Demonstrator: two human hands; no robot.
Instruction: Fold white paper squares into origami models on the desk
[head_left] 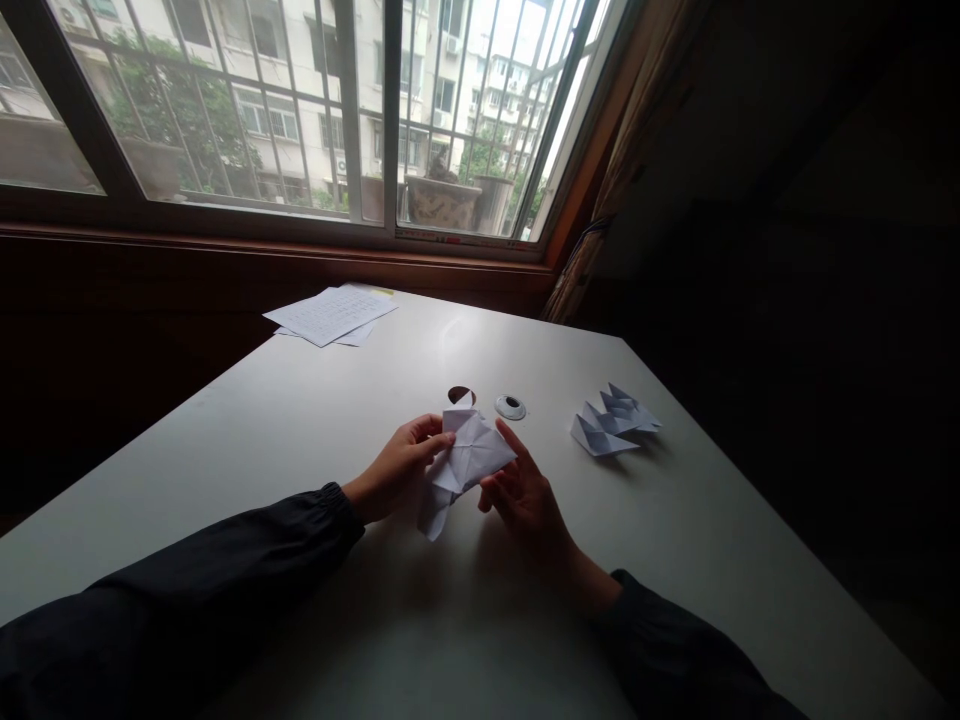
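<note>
My left hand (397, 468) grips the left side of a creased sheet of white paper (471, 455), which is partly folded and has a flap hanging down toward the table. My right hand (525, 505) is to the right of the sheet with its fingers spread, and its index fingertip touches the sheet's right edge. A little beyond the hands, several folded white paper shapes (613, 421) rest on the white table (225, 470), out of reach of my fingers.
A loose stack of printed paper sheets (330, 315) lies at the table's far edge under the barred window (247, 110). A round cable grommet (511, 406) and a dark hole (460, 394) are set in the tabletop just past the hands. A curtain (600, 220) hangs at the right.
</note>
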